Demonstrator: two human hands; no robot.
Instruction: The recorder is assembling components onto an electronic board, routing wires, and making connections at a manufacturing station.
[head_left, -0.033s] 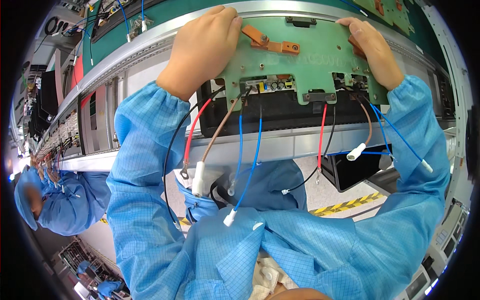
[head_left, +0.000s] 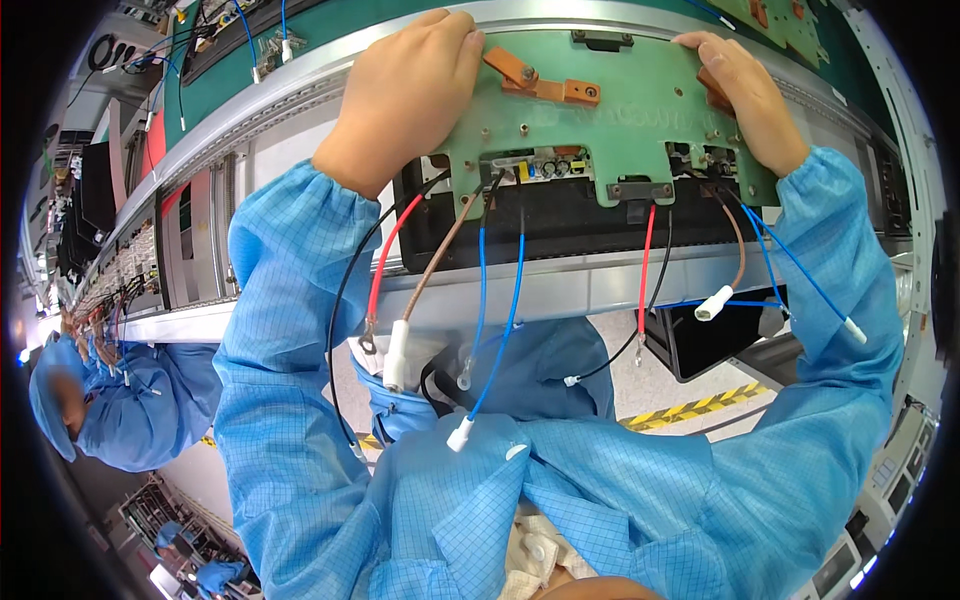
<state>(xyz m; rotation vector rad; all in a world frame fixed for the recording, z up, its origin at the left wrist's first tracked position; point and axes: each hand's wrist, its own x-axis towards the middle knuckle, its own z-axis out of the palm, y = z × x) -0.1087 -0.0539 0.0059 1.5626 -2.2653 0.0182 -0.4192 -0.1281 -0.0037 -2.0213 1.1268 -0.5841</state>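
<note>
A translucent green fixture plate lies over a black tray on the line in front of me. My left hand grips the plate's left edge, its fingertips hidden behind the wrist and knuckles. At the right edge, my right hand is closed on the plate, thumb side on top. Orange-brown toggle clips and black brackets are fixed to the plate. Through its cutouts part of a circuit board shows. Red, black, brown and blue wires with terminals hang down over the front rail.
A metal rail runs along the near side, with a dark screen below it. Green work surface with loose wires lies beyond. Another person in blue works at far left. Yellow-black tape marks the floor.
</note>
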